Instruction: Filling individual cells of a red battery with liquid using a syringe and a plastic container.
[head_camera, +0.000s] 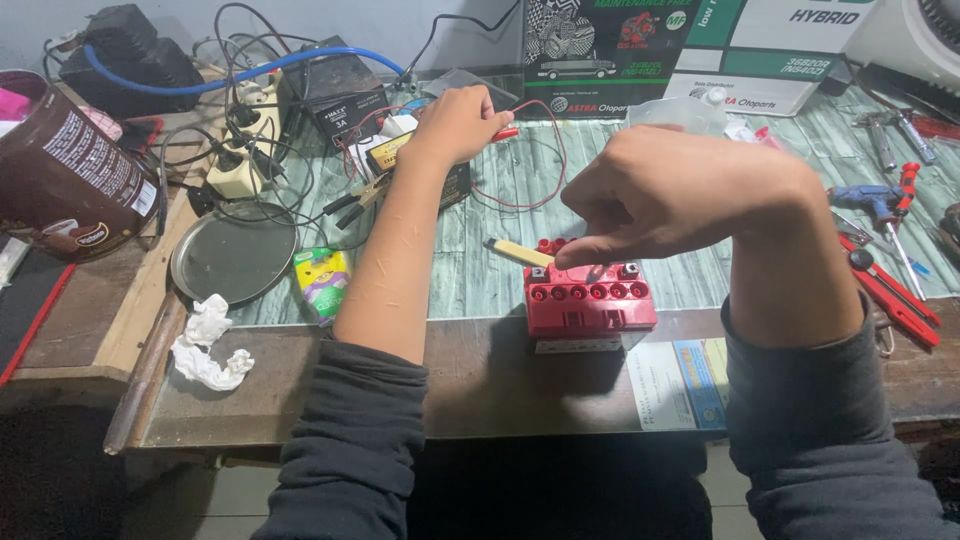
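Brown tub: at the counter's 9 o'clock edge, lying tilted, well apart from both hands.
Round metal lid: flat on the counter, with crumpled white tissue at its 6 o'clock.
Left hand: reached out toward 12 o'clock, fingers closed on a red clip lead whose thin red wire loops off toward 3 o'clock; just beside it sits a small black charger box.
Red battery: near the counter's front edge, at 6 o'clock from the right hand, its long axis running from 9 to 3 o'clock, a row of round filler ports along the top.
Right hand: directly over the battery, fingers curled together, one fingertip pointing down at about the top face near a terminal; whether it pinches anything small I cannot tell.
Key relation: the battery lies well apart from the left hand, at its 5 o'clock; the right hand is much the nearer, just above it.
Red-handled pliers: at 3 o'clock of the battery, untouched.
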